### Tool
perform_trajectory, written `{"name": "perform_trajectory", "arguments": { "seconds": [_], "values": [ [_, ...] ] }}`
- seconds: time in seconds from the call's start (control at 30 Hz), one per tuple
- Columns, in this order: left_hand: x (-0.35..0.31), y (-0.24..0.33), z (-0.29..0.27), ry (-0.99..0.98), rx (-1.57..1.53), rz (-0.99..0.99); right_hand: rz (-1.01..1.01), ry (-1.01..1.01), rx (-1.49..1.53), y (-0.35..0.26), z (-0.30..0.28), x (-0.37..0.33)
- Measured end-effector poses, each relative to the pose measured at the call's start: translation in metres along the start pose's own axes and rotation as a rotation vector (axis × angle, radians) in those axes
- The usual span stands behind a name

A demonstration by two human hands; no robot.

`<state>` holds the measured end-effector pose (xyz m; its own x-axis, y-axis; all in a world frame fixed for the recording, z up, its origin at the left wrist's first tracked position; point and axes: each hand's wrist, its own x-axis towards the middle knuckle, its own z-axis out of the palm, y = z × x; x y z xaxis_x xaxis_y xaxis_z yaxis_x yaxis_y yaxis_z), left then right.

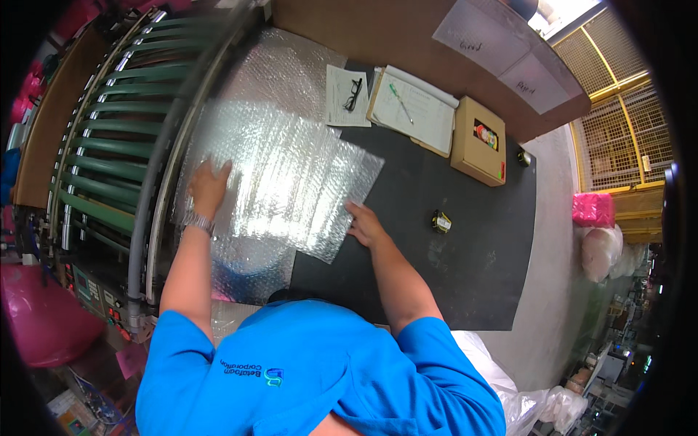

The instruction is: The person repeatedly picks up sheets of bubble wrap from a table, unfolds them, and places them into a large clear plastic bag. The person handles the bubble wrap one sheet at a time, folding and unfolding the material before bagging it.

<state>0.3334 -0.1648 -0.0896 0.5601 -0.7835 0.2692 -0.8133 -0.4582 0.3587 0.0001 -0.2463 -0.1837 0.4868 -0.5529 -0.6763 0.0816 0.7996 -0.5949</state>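
Observation:
A silvery sheet of bubble wrap (291, 182) lies at a slant over the left part of the dark table. Its right edge is pinched between the thumb and fingers of my right hand (366, 224). Toward the sheet's left side, my left hand (209, 187) rests on the plastic with its thumb apart from the fingers; a metal watch (198, 221) is on that wrist. More bubble wrap (251, 272) shows beneath the sheet, at the near side and beyond it at the far side. Glare hides part of the sheet's surface.
Left of the table stands a conveyor with green rollers (116, 145). Along the back are eyeglasses (353, 94) on paper, a clipboard (414, 109) with a pen, and a cardboard box (476, 149). A small black-and-yellow tape measure (440, 221) sits on the dark tabletop (465, 276).

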Motion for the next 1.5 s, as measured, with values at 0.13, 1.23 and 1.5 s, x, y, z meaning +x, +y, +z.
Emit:
{"name": "perform_trajectory", "arguments": {
  "seconds": [0.13, 1.23, 1.5],
  "values": [
    [0.006, 0.055, 0.022, -0.529, -0.305, 0.053, -0.058, -0.146, 0.256, -0.015, 0.062, 0.008],
    [-0.082, 0.167, 0.024, -1.204, -1.648, 0.021, -0.75, 0.043, 0.174, -0.061, 0.015, -0.205],
    [-0.073, 0.2, -0.015, -1.046, -1.756, 0.072, -0.74, 0.028, 0.283, -0.049, 0.018, -0.198]
  ]
}}
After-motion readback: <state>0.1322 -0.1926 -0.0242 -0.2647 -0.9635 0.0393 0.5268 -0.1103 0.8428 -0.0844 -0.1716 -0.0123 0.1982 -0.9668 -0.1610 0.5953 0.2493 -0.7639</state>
